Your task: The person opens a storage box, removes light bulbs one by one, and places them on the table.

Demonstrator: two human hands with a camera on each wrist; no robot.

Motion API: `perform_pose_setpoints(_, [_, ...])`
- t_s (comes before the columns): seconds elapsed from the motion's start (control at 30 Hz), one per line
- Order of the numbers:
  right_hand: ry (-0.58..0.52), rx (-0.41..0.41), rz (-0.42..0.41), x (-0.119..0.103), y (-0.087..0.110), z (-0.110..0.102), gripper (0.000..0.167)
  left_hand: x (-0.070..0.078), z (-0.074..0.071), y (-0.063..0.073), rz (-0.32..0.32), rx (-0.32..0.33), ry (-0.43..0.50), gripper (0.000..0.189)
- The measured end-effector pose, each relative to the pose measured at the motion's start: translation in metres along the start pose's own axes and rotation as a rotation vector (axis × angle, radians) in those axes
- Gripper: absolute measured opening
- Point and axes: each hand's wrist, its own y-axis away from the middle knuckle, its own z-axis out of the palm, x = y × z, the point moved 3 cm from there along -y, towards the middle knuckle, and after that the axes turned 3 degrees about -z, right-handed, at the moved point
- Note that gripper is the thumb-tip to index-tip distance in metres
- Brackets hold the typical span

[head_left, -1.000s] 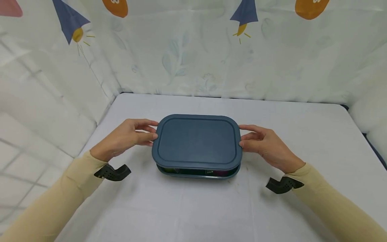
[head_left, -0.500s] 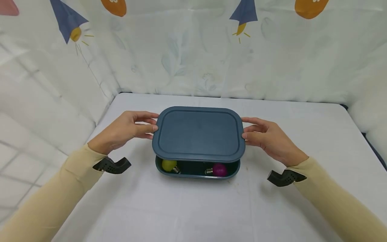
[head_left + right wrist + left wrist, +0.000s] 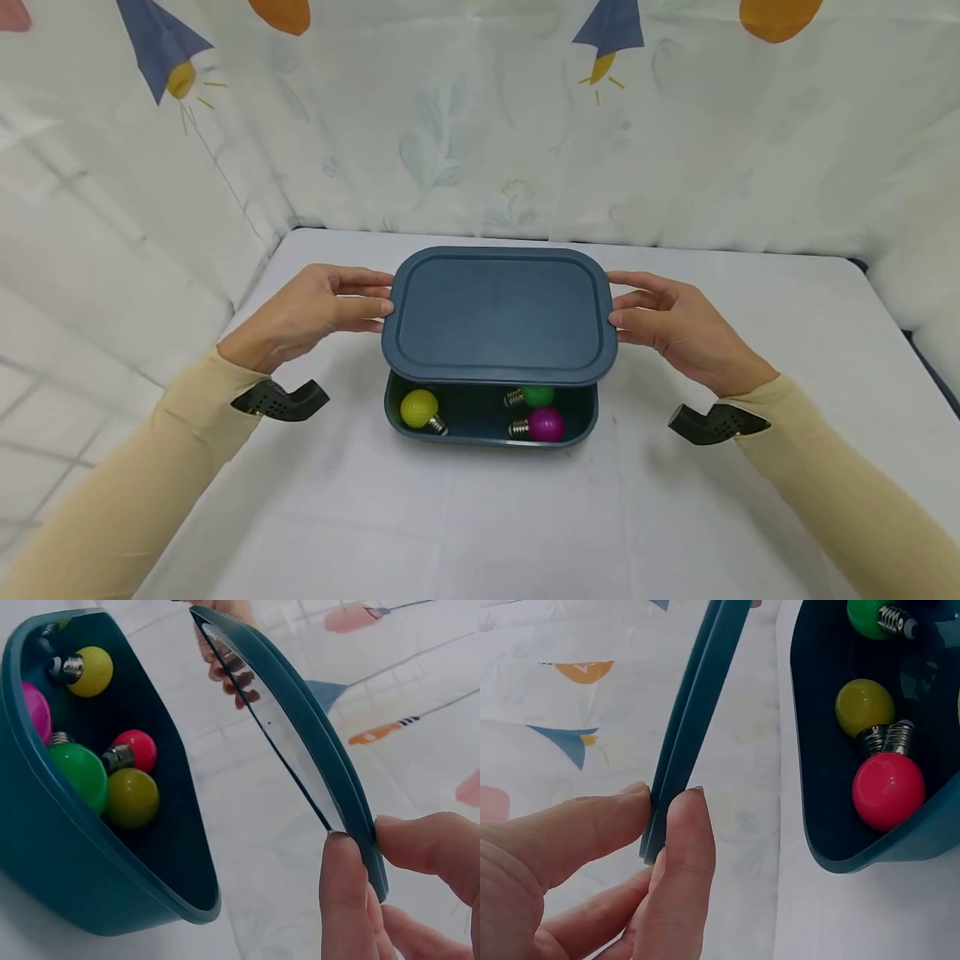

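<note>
Pinching opposite short edges of the lid (image 3: 498, 317): left hand (image 3: 306, 312), right hand (image 3: 684, 333). Lid hangs apart from box (image 3: 474, 415); bulbs (image 3: 545, 425) inside. Table (image 3: 465, 525) extends widely around.

A white table (image 3: 480, 525) with rounded far corners bears a dark blue box (image 3: 480, 417) near its middle.
</note>
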Motion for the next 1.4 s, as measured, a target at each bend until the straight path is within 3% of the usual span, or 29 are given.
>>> perform_pose_setpoints(0.4, [-0.018,0.034,-0.016,-0.013,-0.003,-0.005,0.062,0.012,0.000,-0.005,0.038,0.079,-0.003,0.055])
perform_pose_setpoints(0.67, [-0.016,0.062,-0.019,-0.019,-0.009,-0.007,0.062,0.015,-0.001,-0.013,0.060,0.052,0.115,0.056])
perform_pose_setpoints(0.93, [-0.015,0.083,-0.023,-0.022,-0.021,-0.011,0.062,0.018,-0.006,-0.024,0.041,0.087,0.087,0.059])
perform_pose_setpoints(1.4, [0.026,0.089,-0.002,-0.019,-0.047,-0.020,0.066,0.015,-0.013,-0.051,0.029,0.078,0.101,0.055])
